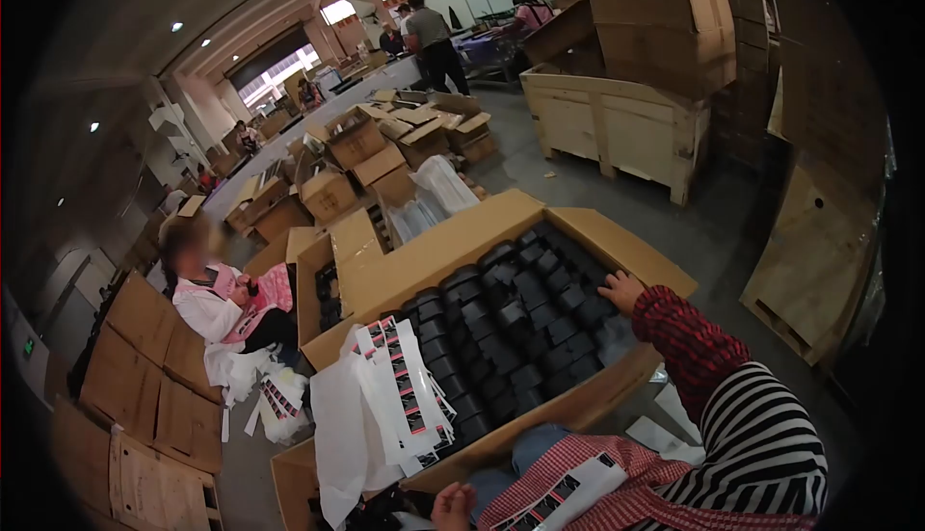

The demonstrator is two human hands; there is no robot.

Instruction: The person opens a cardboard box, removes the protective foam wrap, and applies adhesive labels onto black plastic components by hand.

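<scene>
A large open cardboard box holds rows of black plastic parts. My right hand is at the box's right side, over the black parts, fingers apart and nothing visible in them. Near the bottom edge, beside my lap, is my left hand; its fingers are curled and small in view, and what they hold, if anything, cannot be made out. Sheets of printed labels lie over the box's left part, beside white paper. Another label strip rests on my red checked apron.
A seated co-worker in a pink apron is at the left, near stacked cartons. Open cartons stand ahead. A wooden crate is at the upper right, and a wooden panel leans at the right.
</scene>
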